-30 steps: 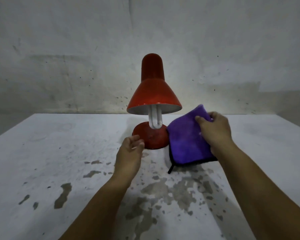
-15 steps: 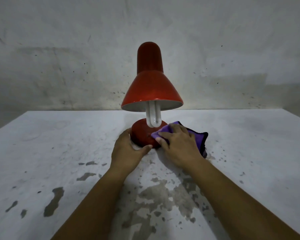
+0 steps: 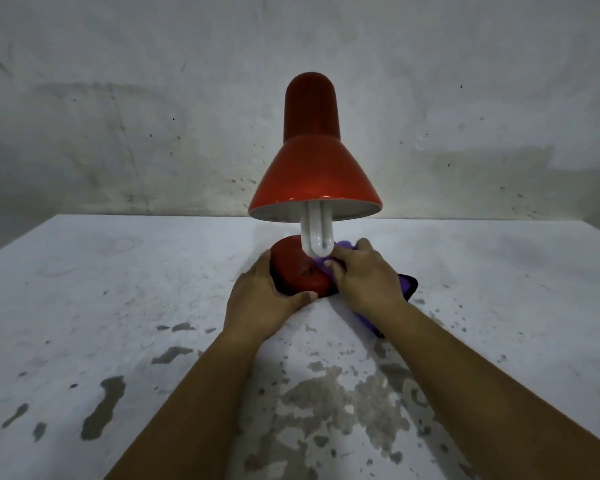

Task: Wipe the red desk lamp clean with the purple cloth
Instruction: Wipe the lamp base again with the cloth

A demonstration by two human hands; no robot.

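Single head view, looking forward and down, close over table [image 3: 84, 306], facing wall [image 3: 118, 98]

A white table [image 3: 84, 306] with worn paint fills the lower view, grey patches [image 3: 326, 403] showing where the coating has flaked near the front edge. Behind it stands a stained, speckled grey wall [image 3: 118, 116].

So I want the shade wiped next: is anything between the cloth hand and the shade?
Only the white bulb hangs over the right hand and purple cloth; the shade outside is unobstructed.
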